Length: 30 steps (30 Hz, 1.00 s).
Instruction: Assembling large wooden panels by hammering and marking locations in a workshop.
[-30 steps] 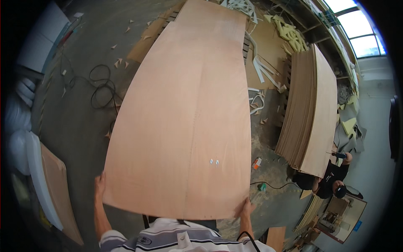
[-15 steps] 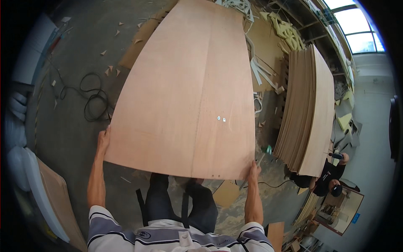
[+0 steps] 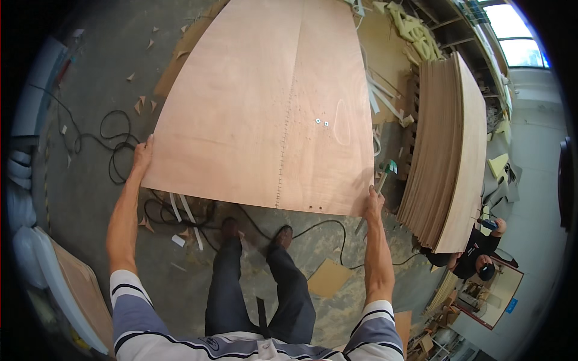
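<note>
Left hand (image 3: 142,155) fingers gripping left edge of large, tan, tapered plywood panel (image 3: 247,114); right hand (image 3: 373,204) fingers gripping its near right corner. Panel sits between both sets of fingers, extending ahead of them. Both forearms stretched forward, well apart. Grey concrete floor (image 3: 186,313) below fingers, black thin cable (image 3: 338,225) on it. Right of right fingers: tall stack of tan plywood sheets (image 3: 438,162), co-worker in black shirt (image 3: 478,243) beyond.
</note>
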Each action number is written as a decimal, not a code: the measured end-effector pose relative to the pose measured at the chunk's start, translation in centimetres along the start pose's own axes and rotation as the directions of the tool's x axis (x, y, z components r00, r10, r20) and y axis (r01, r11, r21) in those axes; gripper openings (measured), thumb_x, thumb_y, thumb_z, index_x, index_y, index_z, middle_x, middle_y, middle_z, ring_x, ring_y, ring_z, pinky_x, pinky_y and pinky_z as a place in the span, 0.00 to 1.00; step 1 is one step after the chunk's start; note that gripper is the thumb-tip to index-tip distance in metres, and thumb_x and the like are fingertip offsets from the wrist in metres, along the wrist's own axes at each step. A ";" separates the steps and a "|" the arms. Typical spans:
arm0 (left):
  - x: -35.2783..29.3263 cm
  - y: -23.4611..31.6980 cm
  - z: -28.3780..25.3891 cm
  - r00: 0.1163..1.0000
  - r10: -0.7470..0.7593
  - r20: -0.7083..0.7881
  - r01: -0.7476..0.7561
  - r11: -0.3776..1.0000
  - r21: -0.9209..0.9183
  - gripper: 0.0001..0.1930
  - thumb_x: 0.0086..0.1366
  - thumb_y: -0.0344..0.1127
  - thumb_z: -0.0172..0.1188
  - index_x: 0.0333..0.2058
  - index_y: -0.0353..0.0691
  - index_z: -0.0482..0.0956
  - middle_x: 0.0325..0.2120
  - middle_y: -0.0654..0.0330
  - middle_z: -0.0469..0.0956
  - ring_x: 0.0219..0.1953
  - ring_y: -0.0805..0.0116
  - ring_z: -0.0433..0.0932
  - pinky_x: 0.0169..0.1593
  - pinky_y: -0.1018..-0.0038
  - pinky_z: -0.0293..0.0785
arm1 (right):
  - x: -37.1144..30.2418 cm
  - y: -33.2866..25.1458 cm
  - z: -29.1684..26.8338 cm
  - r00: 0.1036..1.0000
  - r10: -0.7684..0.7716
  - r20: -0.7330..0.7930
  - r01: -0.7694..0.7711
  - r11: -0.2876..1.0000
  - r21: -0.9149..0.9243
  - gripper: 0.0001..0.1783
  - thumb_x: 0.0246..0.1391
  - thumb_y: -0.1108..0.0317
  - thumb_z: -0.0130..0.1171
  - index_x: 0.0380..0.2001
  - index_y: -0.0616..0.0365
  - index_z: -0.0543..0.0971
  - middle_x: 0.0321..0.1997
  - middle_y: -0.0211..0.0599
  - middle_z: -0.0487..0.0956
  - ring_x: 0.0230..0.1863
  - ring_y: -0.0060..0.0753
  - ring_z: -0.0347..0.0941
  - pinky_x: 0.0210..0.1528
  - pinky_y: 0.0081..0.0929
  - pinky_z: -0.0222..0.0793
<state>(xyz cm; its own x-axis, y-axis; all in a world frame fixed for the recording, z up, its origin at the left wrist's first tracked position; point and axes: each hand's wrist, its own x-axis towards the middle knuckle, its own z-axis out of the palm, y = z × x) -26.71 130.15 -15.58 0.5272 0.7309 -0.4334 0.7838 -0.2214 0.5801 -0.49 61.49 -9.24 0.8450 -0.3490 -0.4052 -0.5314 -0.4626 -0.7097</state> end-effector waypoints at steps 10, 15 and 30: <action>3.5 -5.7 5.7 0.928 0.009 -0.372 0.058 0.984 0.169 0.34 0.68 0.55 0.40 0.28 0.22 0.77 0.24 0.36 0.76 0.28 0.43 0.77 0.36 0.57 0.69 | 5.8 9.4 1.9 0.995 -0.090 0.044 0.083 0.988 0.129 0.28 0.53 0.55 0.59 0.47 0.71 0.73 0.45 0.46 0.74 0.45 0.36 0.69 0.49 0.36 0.64; 4.8 -10.3 8.2 0.902 -0.371 -0.220 0.295 0.904 -0.310 0.23 0.68 0.50 0.46 0.30 0.34 0.78 0.20 0.54 0.76 0.19 0.66 0.74 0.19 0.71 0.67 | 10.1 20.5 1.9 0.961 -0.275 0.010 0.246 0.845 -0.475 0.20 0.53 0.55 0.59 0.37 0.65 0.78 0.29 0.34 0.76 0.32 0.27 0.67 0.35 0.31 0.64; -9.7 -3.8 36.9 0.634 0.024 0.773 0.703 0.400 -0.588 0.10 0.63 0.39 0.54 0.37 0.37 0.74 0.26 0.61 0.73 0.22 0.75 0.70 0.14 0.85 0.58 | -4.6 32.2 10.1 0.912 0.005 0.410 0.177 0.898 -0.403 0.22 0.53 0.54 0.59 0.25 0.66 0.77 0.17 0.31 0.70 0.24 0.23 0.65 0.26 0.30 0.62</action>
<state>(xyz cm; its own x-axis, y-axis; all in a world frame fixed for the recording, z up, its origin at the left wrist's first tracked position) -22.72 100.09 -39.01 0.6064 -0.0411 -0.7941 0.4909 0.8050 0.3331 -20.83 56.45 -36.04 0.7927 0.0141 -0.6094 -0.3523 -0.8052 -0.4770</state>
